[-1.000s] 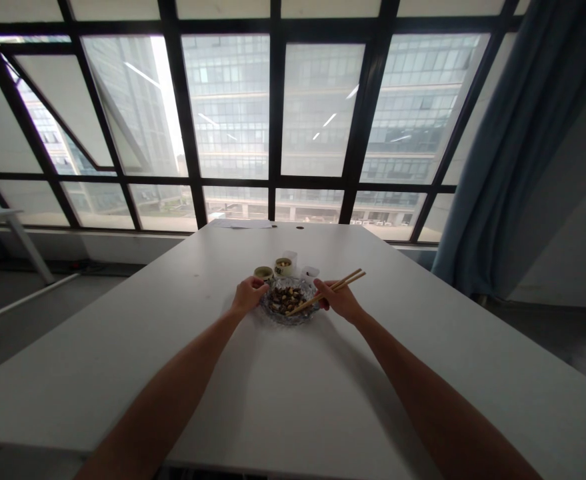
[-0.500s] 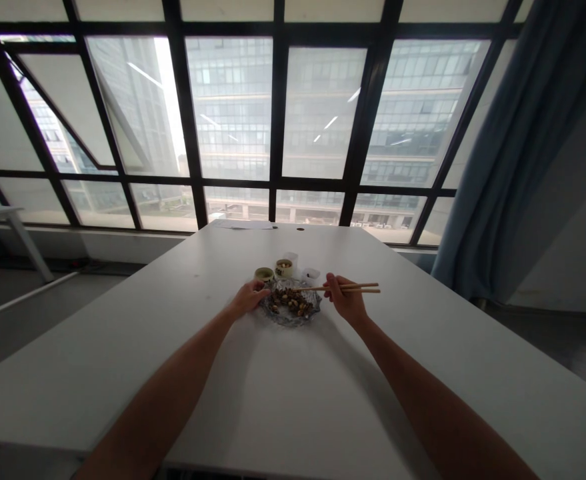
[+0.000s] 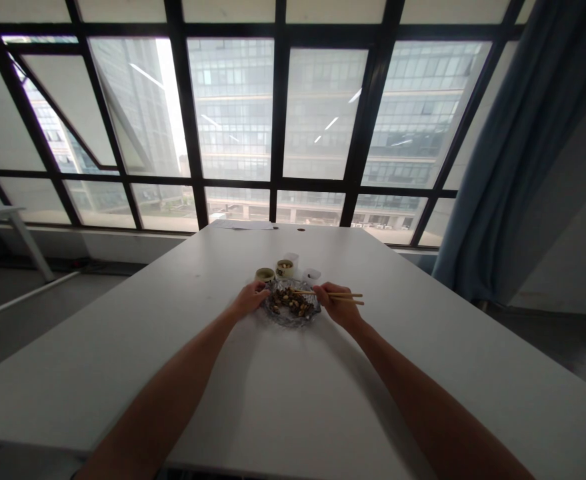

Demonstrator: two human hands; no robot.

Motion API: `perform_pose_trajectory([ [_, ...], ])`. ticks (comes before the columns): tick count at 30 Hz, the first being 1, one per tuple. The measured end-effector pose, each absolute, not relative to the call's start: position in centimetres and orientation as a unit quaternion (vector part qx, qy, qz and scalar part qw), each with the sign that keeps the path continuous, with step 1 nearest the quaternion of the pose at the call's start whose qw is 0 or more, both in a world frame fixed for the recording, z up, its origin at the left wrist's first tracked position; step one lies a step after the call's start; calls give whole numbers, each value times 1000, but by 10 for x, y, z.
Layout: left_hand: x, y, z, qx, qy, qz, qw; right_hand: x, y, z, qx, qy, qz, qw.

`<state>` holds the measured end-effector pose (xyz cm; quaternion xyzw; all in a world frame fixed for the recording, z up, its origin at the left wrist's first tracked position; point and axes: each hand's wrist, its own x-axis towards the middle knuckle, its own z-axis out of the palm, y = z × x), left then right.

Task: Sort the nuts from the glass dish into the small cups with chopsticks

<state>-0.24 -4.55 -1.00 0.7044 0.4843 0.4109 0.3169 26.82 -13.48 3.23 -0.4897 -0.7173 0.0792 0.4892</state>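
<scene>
While the right hand (image 3: 340, 305) held a pair of chopsticks (image 3: 349, 294) just right of the frame's middle, their tips reached leftward over the glass dish (image 3: 293, 323) at the centre of the picture. The chopsticks' long axis ran almost level across the frame, thin ends to the left, thick ends sticking out to the right beyond the knuckles. That hand's fingers were closed around them. Dark mixed pieces (image 3: 300, 307) with some paler ones among them lay in the dish, to the left of the right fingers, and the tips came in over their upper part; whether they pinched a piece was too small to tell.

At the opposite side, the left hand (image 3: 247, 299) stood at the dish's left rim with its fingers bent; it could not be told whether they gripped the glass or only rested on it. The chopstick tips, rather than either hand's fingers, were closest to the middle of the pieces.

From those tips, the yellowish cup (image 3: 265, 274) lay toward the upper left, the patterned cup (image 3: 285, 269) almost straight up the frame with pale bits inside, and the small clear tub (image 3: 312, 275) toward the upper right.
</scene>
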Motion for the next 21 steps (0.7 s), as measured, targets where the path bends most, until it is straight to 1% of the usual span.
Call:
perform_pose_trajectory([
  [8,-1,-45,-11,704,489,419,299,264,-133,30,-475,-723,76,495],
  [11,-1,-46,-10,702,495,420,294,265,-133,27,-490,-700,101,510],
  [13,-1,-46,-10,705,497,414,291,267,-129,25,-491,-669,137,541],
  [17,-2,-45,-10,716,493,402,288,273,-114,20,-481,-537,254,645],
  [19,-2,-45,-10,719,491,403,283,276,-107,20,-484,-467,313,671],
  [21,-2,-44,-10,721,490,405,276,278,-105,22,-485,-436,339,678],
])
